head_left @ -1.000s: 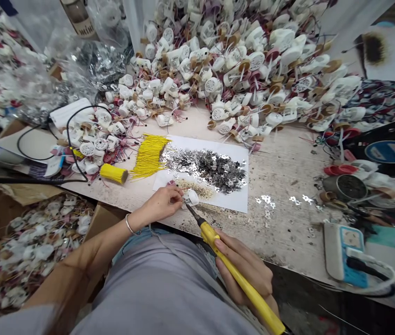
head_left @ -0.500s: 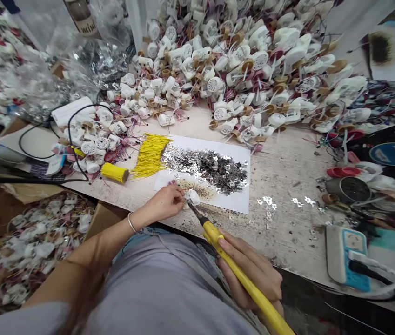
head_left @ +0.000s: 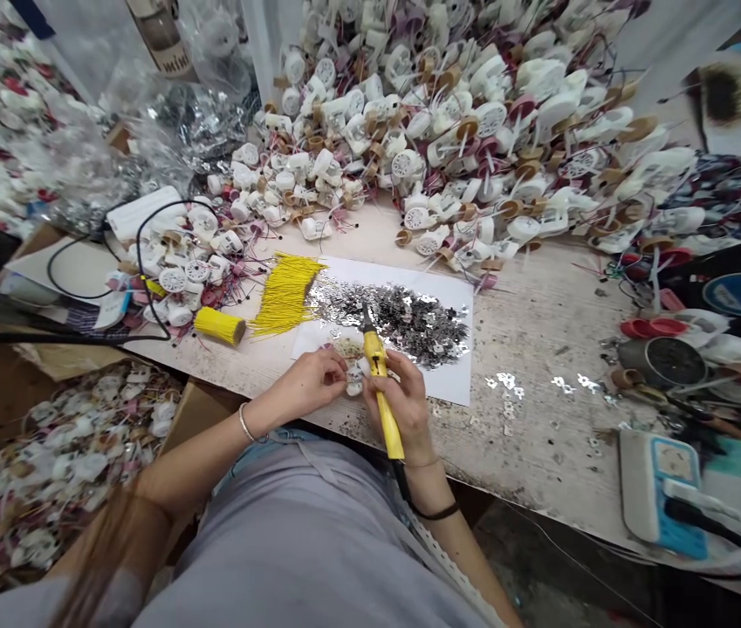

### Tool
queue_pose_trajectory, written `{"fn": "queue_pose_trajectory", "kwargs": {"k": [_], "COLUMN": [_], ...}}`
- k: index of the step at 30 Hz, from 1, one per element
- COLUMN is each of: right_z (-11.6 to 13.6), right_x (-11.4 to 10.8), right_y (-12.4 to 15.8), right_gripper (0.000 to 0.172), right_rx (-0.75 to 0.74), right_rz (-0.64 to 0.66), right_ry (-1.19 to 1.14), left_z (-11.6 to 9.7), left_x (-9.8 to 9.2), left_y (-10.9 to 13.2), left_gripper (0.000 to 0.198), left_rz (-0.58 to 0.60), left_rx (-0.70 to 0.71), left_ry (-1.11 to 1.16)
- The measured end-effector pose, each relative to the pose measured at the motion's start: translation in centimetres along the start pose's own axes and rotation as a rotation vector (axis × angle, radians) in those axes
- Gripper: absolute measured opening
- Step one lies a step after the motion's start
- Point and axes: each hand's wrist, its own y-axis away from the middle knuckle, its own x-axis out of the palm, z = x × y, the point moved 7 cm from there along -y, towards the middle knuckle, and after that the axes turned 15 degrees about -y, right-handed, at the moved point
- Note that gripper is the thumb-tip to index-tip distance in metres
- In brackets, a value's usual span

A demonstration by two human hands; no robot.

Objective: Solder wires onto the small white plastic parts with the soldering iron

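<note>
Near the table's front edge, my left hand [head_left: 321,381] pinches a small white plastic part [head_left: 355,377] with thin wires. The fingers hide much of that part. My right hand [head_left: 400,401] is wrapped round a yellow electric screwdriver [head_left: 387,427], whose cord trails from its lower end. Its dark tip points away from me, over the heap of small metal plates [head_left: 419,327] on white paper [head_left: 455,384]. Whether the tip touches a plate I cannot tell. A patch of tiny brownish pieces [head_left: 346,347], perhaps screws, lies just beyond my hands.
Yellow wires [head_left: 284,292] lie left of the plates, beside a yellow bundle [head_left: 219,325]. Many white plastic assemblies [head_left: 435,166] are piled behind. Loose plates [head_left: 507,384] are scattered to the right, near a power strip [head_left: 662,488]. A black cable [head_left: 140,253] loops on the left.
My right hand has moved up and forward with the screwdriver. Its tip has left the white part and is now over the metal plates. My left hand stays nearly in place.
</note>
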Motion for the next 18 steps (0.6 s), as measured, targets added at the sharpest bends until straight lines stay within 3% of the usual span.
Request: {"fn": "queue_pose_trajectory", "kwargs": {"k": [2,4,6,8,10,13,18], "right_z": [0.2,0.5,0.7,0.7,0.6,0.5,0.0], "right_x": [-0.6,-1.5,-2.1,-2.1,-2.0,-1.9,-1.2], "right_y": [0.1,0.3,0.5,0.5,0.5,0.3,-0.1], "right_gripper": [0.016,0.016,0.019,0.019,0.018,0.017,0.016], "right_rx": [0.015,0.067,0.126,0.163,0.164,0.147,0.148], "right_rz": [-0.061,-0.159,-0.232,-0.239,-0.237,-0.249,-0.219], "right_ry": [-0.008,-0.033,-0.081,-0.129,-0.154,-0.159,-0.195], "left_z": [-0.4,-1.2,-2.3,-3.0,-2.5,1.2,10.8], "left_x": [-0.6,-1.0,-1.2,-1.8,-3.2,-6.5,-13.6], "left_y": [0.4,0.9,1.3,2.0,3.2,6.6,18.1], "left_gripper": [0.010,0.041,0.055,0.051,0.049,0.049,0.034], "left_rz": [-0.073,-0.118,-0.119,-0.134,-0.165,-0.141,0.221], "left_rx": [0.010,0.044,0.111,0.159,0.120,-0.149,-0.928], "left_ry": [-0.054,-0.123,-0.148,-0.134,-0.141,-0.252,-0.702]}}
